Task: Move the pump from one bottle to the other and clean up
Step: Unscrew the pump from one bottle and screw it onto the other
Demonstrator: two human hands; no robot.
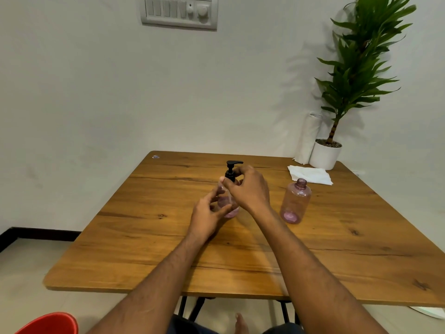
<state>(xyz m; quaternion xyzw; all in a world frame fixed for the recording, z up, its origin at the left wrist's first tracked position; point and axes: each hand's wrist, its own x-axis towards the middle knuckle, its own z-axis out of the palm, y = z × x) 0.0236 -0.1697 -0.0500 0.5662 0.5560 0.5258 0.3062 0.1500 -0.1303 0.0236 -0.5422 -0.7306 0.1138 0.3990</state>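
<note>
A clear pink bottle (227,204) stands upright near the middle of the wooden table (144,249), with a black pump (232,168) on its neck. My left hand (208,216) wraps around the bottle's lower body. My right hand (248,189) closes its fingers on the pump's black collar, covering part of the bottle. A second pink bottle (295,201), uncapped and open at the neck, stands upright to the right, apart from both hands.
A folded white tissue (309,174) lies at the back right. Behind it stand a paper towel roll (308,138) and a potted plant (326,154) in a white pot. A red tub (51,324) sits on the floor at bottom left.
</note>
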